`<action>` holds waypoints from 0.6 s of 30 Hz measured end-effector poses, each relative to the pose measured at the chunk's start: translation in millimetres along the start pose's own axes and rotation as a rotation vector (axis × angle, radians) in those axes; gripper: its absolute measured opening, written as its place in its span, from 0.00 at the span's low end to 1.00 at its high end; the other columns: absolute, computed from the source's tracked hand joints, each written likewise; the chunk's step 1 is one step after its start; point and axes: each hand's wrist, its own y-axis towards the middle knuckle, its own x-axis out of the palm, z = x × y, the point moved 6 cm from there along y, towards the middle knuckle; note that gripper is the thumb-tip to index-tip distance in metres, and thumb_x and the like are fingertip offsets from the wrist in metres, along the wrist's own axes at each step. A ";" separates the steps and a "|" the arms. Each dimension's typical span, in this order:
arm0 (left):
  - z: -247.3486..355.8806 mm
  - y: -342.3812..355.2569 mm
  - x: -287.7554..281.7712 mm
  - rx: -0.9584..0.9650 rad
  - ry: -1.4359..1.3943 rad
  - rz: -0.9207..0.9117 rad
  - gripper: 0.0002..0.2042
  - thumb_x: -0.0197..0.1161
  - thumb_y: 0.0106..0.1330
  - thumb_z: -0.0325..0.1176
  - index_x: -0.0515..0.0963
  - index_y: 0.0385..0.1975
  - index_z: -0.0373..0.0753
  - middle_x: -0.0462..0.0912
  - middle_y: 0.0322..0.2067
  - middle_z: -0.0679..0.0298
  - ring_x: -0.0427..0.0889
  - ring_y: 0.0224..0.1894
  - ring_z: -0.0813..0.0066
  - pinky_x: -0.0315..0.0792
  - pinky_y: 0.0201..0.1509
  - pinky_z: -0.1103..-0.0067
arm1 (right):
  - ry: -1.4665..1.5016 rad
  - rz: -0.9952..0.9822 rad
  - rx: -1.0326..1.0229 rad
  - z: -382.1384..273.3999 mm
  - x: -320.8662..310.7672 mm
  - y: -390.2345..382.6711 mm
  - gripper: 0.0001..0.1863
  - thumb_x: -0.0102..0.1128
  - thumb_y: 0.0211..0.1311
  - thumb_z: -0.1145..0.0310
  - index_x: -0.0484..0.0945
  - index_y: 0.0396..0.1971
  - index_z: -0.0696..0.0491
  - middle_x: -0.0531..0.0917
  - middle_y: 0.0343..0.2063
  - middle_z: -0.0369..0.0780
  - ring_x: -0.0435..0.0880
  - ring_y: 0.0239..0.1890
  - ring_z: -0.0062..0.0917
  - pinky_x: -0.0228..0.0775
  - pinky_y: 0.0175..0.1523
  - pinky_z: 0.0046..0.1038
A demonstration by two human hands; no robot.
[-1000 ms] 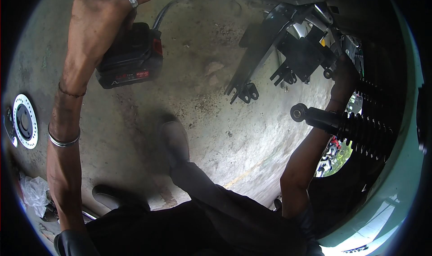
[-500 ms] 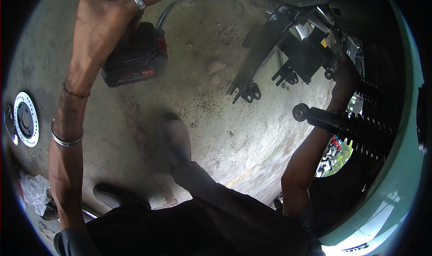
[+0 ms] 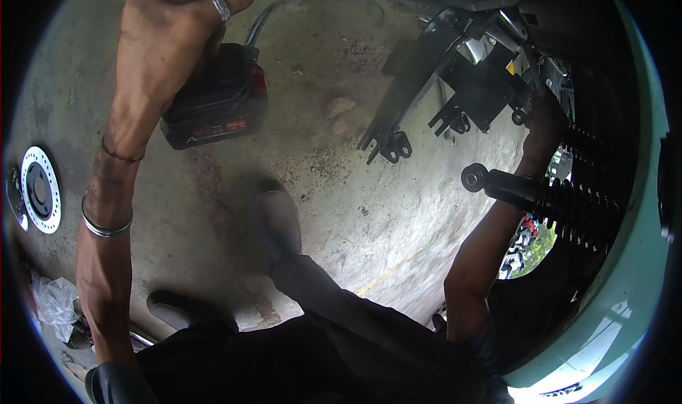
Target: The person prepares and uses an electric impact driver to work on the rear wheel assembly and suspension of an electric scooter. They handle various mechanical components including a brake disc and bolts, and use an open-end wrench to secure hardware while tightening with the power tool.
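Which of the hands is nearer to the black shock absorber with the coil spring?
The right hand is nearer, reaching into the frame just above the shock absorber. The left hand is far across, gripping a cordless power tool.

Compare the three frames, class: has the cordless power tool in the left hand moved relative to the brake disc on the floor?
Yes, slightly. The cordless power tool in the left hand has shifted a little right, away from the brake disc.
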 end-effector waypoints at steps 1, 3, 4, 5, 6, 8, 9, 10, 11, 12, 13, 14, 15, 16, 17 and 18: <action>0.1 0.3 7.9 -0.001 -0.017 -0.001 0.16 0.74 0.55 0.41 0.82 0.34 0.35 0.76 0.18 0.72 0.72 0.16 0.86 0.65 0.20 0.85 | -0.015 0.006 0.002 5.0 -4.8 -0.1 0.15 0.57 0.65 0.62 0.81 0.46 0.54 0.83 0.28 0.36 0.75 0.24 0.17 0.64 0.25 0.21; -1.5 0.4 22.4 0.092 -0.106 0.006 0.18 0.76 0.53 0.39 0.80 0.36 0.34 0.77 0.19 0.70 0.73 0.16 0.85 0.67 0.19 0.85 | -0.036 0.014 0.015 15.3 -14.3 -0.5 0.15 0.57 0.65 0.62 0.81 0.46 0.54 0.83 0.28 0.36 0.75 0.24 0.17 0.64 0.25 0.21; 1.0 2.3 22.8 0.188 -0.177 0.031 0.20 0.77 0.52 0.38 0.78 0.38 0.33 0.78 0.21 0.69 0.73 0.15 0.84 0.68 0.17 0.84 | -0.045 0.019 0.009 13.5 -19.9 -0.6 0.15 0.57 0.65 0.62 0.81 0.46 0.54 0.83 0.28 0.36 0.75 0.24 0.17 0.64 0.25 0.21; 3.3 3.4 22.0 0.219 -0.204 0.043 0.20 0.78 0.51 0.37 0.77 0.38 0.33 0.79 0.21 0.69 0.73 0.15 0.84 0.68 0.17 0.84 | -0.047 0.026 0.005 12.9 -24.7 -1.4 0.15 0.57 0.65 0.62 0.81 0.46 0.54 0.83 0.28 0.36 0.75 0.24 0.17 0.64 0.25 0.21; 3.1 3.8 19.5 0.245 -0.218 0.056 0.21 0.78 0.51 0.37 0.77 0.39 0.33 0.79 0.22 0.69 0.73 0.15 0.84 0.69 0.17 0.84 | -0.044 0.023 0.007 11.9 -23.5 -2.7 0.15 0.57 0.65 0.62 0.81 0.46 0.54 0.83 0.29 0.36 0.75 0.24 0.17 0.64 0.25 0.21; 1.9 3.8 15.7 0.168 -0.160 0.051 0.18 0.76 0.52 0.38 0.79 0.38 0.34 0.78 0.20 0.70 0.73 0.16 0.84 0.68 0.18 0.84 | -0.030 0.024 0.003 11.1 -18.9 -0.8 0.15 0.57 0.65 0.63 0.81 0.46 0.54 0.83 0.29 0.36 0.75 0.24 0.17 0.64 0.25 0.21; 0.7 2.7 13.0 0.127 -0.130 0.047 0.17 0.76 0.53 0.38 0.80 0.37 0.35 0.78 0.20 0.70 0.73 0.16 0.85 0.67 0.19 0.84 | -0.023 0.018 0.002 9.1 -14.8 -0.9 0.14 0.57 0.65 0.63 0.81 0.46 0.54 0.82 0.29 0.36 0.75 0.24 0.17 0.64 0.25 0.21; -0.6 1.6 10.8 0.087 -0.100 0.041 0.16 0.75 0.54 0.39 0.81 0.36 0.36 0.78 0.19 0.71 0.73 0.16 0.85 0.67 0.19 0.84 | -0.018 0.014 -0.002 7.6 -10.2 -2.4 0.14 0.57 0.65 0.63 0.81 0.46 0.54 0.82 0.29 0.36 0.75 0.24 0.17 0.64 0.25 0.21; -2.2 1.1 12.7 0.048 -0.081 0.034 0.15 0.74 0.54 0.39 0.82 0.36 0.36 0.78 0.19 0.71 0.73 0.16 0.85 0.66 0.20 0.84 | -0.020 0.012 -0.007 7.0 -10.6 -1.4 0.14 0.57 0.65 0.63 0.80 0.46 0.54 0.82 0.29 0.36 0.74 0.24 0.17 0.64 0.25 0.20; -1.9 0.7 14.3 0.050 -0.093 0.027 0.14 0.73 0.55 0.38 0.82 0.36 0.36 0.78 0.19 0.71 0.73 0.16 0.85 0.66 0.20 0.84 | -0.023 0.014 -0.009 6.3 -12.1 -1.4 0.14 0.57 0.65 0.63 0.80 0.46 0.54 0.82 0.29 0.36 0.74 0.24 0.17 0.64 0.25 0.20; -2.0 0.2 15.4 0.053 -0.106 0.021 0.14 0.73 0.55 0.38 0.82 0.35 0.36 0.77 0.18 0.71 0.74 0.16 0.85 0.66 0.20 0.84 | -0.024 0.015 -0.010 6.0 -13.2 -1.4 0.14 0.57 0.65 0.63 0.80 0.46 0.54 0.82 0.29 0.36 0.74 0.24 0.17 0.64 0.26 0.20; -2.4 -0.4 15.4 0.055 -0.113 0.014 0.13 0.72 0.56 0.37 0.82 0.35 0.36 0.77 0.18 0.71 0.74 0.17 0.85 0.66 0.20 0.84 | -0.024 0.013 -0.008 6.7 -12.7 -2.3 0.14 0.57 0.65 0.63 0.80 0.46 0.54 0.82 0.29 0.35 0.74 0.24 0.17 0.64 0.26 0.20; -3.1 -0.8 15.1 0.057 -0.120 0.008 0.12 0.72 0.56 0.37 0.82 0.35 0.36 0.77 0.18 0.71 0.74 0.17 0.85 0.67 0.20 0.84 | -0.023 0.016 -0.005 7.2 -14.8 -1.9 0.14 0.57 0.65 0.63 0.80 0.46 0.54 0.82 0.29 0.35 0.74 0.24 0.17 0.64 0.26 0.20; -4.0 -1.0 15.0 0.058 -0.128 0.003 0.12 0.71 0.57 0.36 0.82 0.35 0.36 0.77 0.17 0.70 0.74 0.17 0.85 0.67 0.20 0.84 | -0.027 0.014 -0.006 6.5 -15.7 -1.7 0.14 0.57 0.65 0.63 0.80 0.46 0.54 0.82 0.29 0.35 0.74 0.24 0.17 0.64 0.26 0.20; -5.0 -0.8 15.3 0.059 -0.136 -0.003 0.11 0.70 0.57 0.36 0.82 0.34 0.36 0.77 0.17 0.70 0.74 0.17 0.85 0.67 0.20 0.84 | -0.029 0.019 -0.007 6.9 -16.6 -1.6 0.14 0.57 0.65 0.63 0.80 0.46 0.54 0.82 0.29 0.35 0.74 0.24 0.17 0.64 0.26 0.20; -7.2 0.1 17.3 0.055 -0.121 -0.010 0.11 0.70 0.58 0.36 0.82 0.34 0.36 0.77 0.17 0.70 0.74 0.17 0.85 0.67 0.20 0.84 | -0.031 0.025 -0.007 7.0 -18.4 -1.1 0.14 0.57 0.65 0.63 0.80 0.46 0.54 0.82 0.29 0.35 0.74 0.24 0.17 0.64 0.26 0.20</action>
